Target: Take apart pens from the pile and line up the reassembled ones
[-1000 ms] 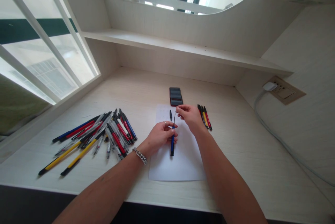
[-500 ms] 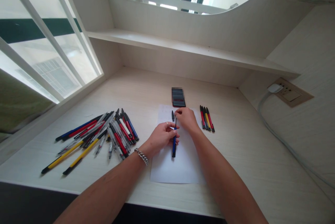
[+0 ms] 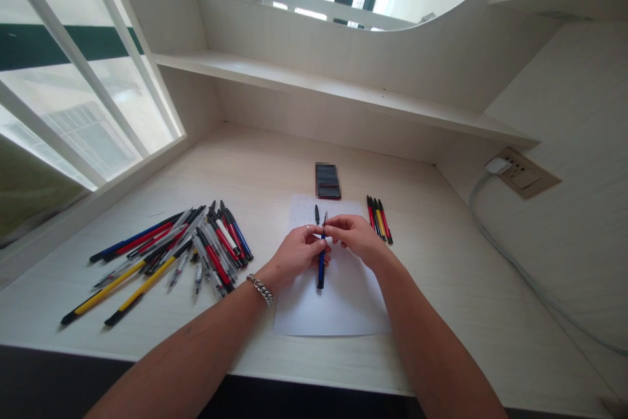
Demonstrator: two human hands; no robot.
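At a pale desk under a window, we hold a blue pen upright-ish over a white sheet, its lower end just above the paper. Our left hand is closed around the pen's middle, thumb and fingers wrapped on the barrel. Our right hand pinches the pen's top end between thumb and forefinger, the two hands touching at the fingertips. A silver bracelet sits on our left wrist and a ring on one left finger.

Just beyond the hands, a small dark pen part lies on the sheet. Behind it rests a phone, flat on the desk at the sheet's far edge. To the right of the sheet, near our right hand, four pens lie side by side in a neat row, red, black and yellow among them. Well to the left, a loose pile of pens spreads across the desk, with two yellow ones at its near edge. On the right wall, a plug sits in a socket, its cable trailing down.
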